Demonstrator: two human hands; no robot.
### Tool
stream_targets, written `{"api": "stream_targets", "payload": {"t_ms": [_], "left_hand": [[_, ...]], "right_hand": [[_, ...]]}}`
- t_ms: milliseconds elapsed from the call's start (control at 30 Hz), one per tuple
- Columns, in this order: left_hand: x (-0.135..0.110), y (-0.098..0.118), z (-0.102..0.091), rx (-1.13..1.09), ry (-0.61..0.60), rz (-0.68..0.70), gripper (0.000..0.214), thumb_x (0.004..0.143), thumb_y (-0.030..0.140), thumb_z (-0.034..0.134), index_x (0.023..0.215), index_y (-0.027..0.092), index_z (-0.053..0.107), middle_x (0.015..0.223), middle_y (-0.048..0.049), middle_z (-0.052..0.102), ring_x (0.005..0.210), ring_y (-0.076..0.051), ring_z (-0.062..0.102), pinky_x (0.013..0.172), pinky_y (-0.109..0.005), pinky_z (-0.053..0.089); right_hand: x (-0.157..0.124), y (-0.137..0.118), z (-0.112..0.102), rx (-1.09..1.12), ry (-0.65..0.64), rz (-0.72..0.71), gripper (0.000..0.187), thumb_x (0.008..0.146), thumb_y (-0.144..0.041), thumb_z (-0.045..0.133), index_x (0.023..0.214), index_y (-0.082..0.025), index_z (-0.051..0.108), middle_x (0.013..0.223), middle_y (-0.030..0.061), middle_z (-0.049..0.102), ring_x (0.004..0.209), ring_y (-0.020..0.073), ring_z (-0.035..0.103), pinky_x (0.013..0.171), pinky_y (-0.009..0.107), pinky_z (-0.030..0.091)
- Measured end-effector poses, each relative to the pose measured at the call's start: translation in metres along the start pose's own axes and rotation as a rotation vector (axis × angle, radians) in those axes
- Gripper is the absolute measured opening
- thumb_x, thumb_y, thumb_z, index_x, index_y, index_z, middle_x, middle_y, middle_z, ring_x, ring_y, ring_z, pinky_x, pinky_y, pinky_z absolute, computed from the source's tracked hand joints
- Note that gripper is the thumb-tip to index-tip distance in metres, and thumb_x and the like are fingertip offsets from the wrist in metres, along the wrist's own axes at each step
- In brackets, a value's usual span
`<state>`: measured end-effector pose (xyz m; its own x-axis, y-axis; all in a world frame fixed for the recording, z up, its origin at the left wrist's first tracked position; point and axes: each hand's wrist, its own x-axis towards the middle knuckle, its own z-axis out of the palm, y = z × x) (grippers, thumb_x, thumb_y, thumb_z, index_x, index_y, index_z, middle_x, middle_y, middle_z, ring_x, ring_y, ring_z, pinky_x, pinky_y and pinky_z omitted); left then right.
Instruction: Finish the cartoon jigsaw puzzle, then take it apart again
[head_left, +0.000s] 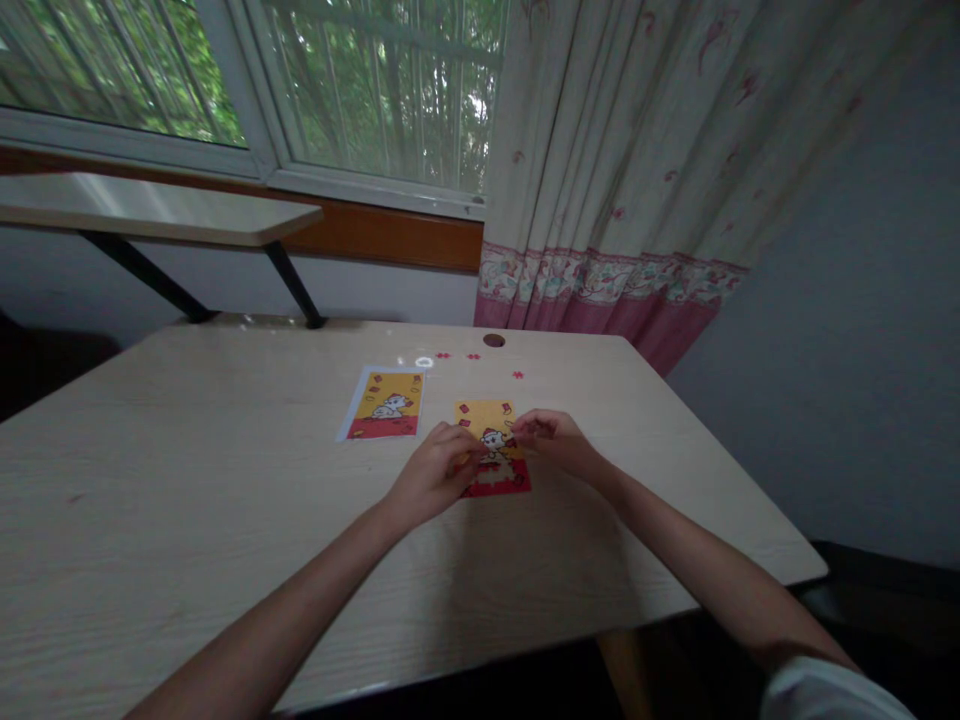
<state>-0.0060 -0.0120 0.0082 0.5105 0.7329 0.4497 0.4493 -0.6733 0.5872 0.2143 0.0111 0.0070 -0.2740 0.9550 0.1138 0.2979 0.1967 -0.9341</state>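
A yellow-and-red jigsaw puzzle (pixel 495 452) with a cartoon animal lies flat on the pale wooden table (pixel 187 500). My left hand (pixel 435 475) rests on its left edge with fingers curled down against it. My right hand (pixel 551 440) hovers at its upper right corner, fingertips pinched on a small red puzzle piece. To the left lies a reference picture card (pixel 382 404) showing the same image with a white border. A few loose red puzzle pieces (pixel 472 357) lie scattered on the table behind the puzzle.
A round cable hole (pixel 493 340) sits near the table's far edge. A second table (pixel 150 210) on black legs stands under the window. A floral curtain with a pink hem (pixel 615 200) hangs at the right. The table's right edge is close to my right arm.
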Motion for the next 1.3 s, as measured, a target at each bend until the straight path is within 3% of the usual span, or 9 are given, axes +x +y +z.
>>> {"api": "stream_targets", "payload": {"t_ms": [233,333,467,567,667,933,1133,1300], "left_hand": [[0.005,0.003,0.011,-0.192,0.089,-0.216,0.013,0.077,0.027,0.056,0.074,0.018,0.065,0.076,-0.0034,0.065,0.075,-0.016,0.056,0.069,-0.030,0.043],[0.005,0.000,0.010,-0.265,0.107,-0.263,0.015,0.076,0.029,0.056,0.072,0.017,0.065,0.074,-0.0033,0.064,0.074,-0.016,0.056,0.068,-0.028,0.043],[0.004,-0.008,0.012,-0.344,0.152,-0.316,0.015,0.074,0.027,0.056,0.072,0.016,0.065,0.074,-0.0039,0.063,0.072,-0.016,0.056,0.065,-0.028,0.043],[0.003,-0.015,0.015,-0.377,0.166,-0.342,0.016,0.073,0.028,0.056,0.073,0.015,0.065,0.073,-0.0039,0.062,0.069,-0.015,0.055,0.062,-0.028,0.042],[0.003,-0.017,0.017,-0.388,0.153,-0.350,0.017,0.073,0.030,0.057,0.074,0.015,0.065,0.073,-0.0041,0.062,0.069,-0.015,0.054,0.063,-0.028,0.042],[0.004,-0.006,0.003,-0.232,0.109,-0.224,0.018,0.079,0.030,0.052,0.076,0.017,0.065,0.077,-0.0047,0.064,0.077,-0.017,0.056,0.070,-0.031,0.042],[0.000,-0.017,-0.011,0.074,0.082,-0.123,0.014,0.081,0.020,0.049,0.079,0.017,0.062,0.083,-0.0046,0.064,0.081,-0.018,0.055,0.077,-0.035,0.040],[-0.003,-0.021,-0.014,0.259,0.001,-0.023,0.018,0.084,0.021,0.044,0.086,0.016,0.062,0.084,-0.0063,0.061,0.081,-0.019,0.052,0.076,-0.035,0.040]], "right_hand": [[-0.008,-0.001,0.027,0.153,0.004,-0.008,0.028,0.066,-0.042,0.067,0.079,-0.018,0.064,0.073,0.0020,0.064,0.061,0.0111,0.057,0.057,0.024,0.045],[-0.011,-0.006,0.029,0.022,0.069,-0.063,0.024,0.072,-0.039,0.063,0.084,-0.019,0.064,0.074,0.0024,0.065,0.060,0.0114,0.056,0.056,0.024,0.044],[-0.017,-0.015,0.024,-0.253,0.192,-0.304,0.017,0.076,-0.031,0.061,0.088,-0.021,0.065,0.081,0.0036,0.066,0.073,0.0142,0.058,0.067,0.028,0.045],[-0.018,-0.017,0.022,-0.412,0.212,-0.475,0.015,0.076,-0.031,0.062,0.088,-0.023,0.066,0.082,0.0037,0.066,0.078,0.0153,0.058,0.073,0.029,0.043],[-0.018,-0.015,0.022,-0.536,0.230,-0.540,0.016,0.076,-0.034,0.062,0.088,-0.024,0.066,0.079,0.0027,0.066,0.076,0.0151,0.057,0.072,0.029,0.041],[-0.018,-0.011,0.016,-0.632,0.276,-0.612,0.015,0.077,-0.034,0.062,0.086,-0.023,0.065,0.079,0.0014,0.066,0.076,0.0145,0.056,0.073,0.029,0.038],[-0.019,-0.009,0.007,-0.626,0.292,-0.531,0.017,0.075,-0.038,0.063,0.084,-0.024,0.066,0.079,0.0010,0.066,0.076,0.0148,0.056,0.074,0.030,0.037],[-0.016,-0.002,-0.001,-0.650,0.054,-0.379,0.015,0.073,-0.034,0.066,0.082,-0.023,0.067,0.078,0.0005,0.066,0.075,0.0144,0.056,0.072,0.029,0.037]]}}
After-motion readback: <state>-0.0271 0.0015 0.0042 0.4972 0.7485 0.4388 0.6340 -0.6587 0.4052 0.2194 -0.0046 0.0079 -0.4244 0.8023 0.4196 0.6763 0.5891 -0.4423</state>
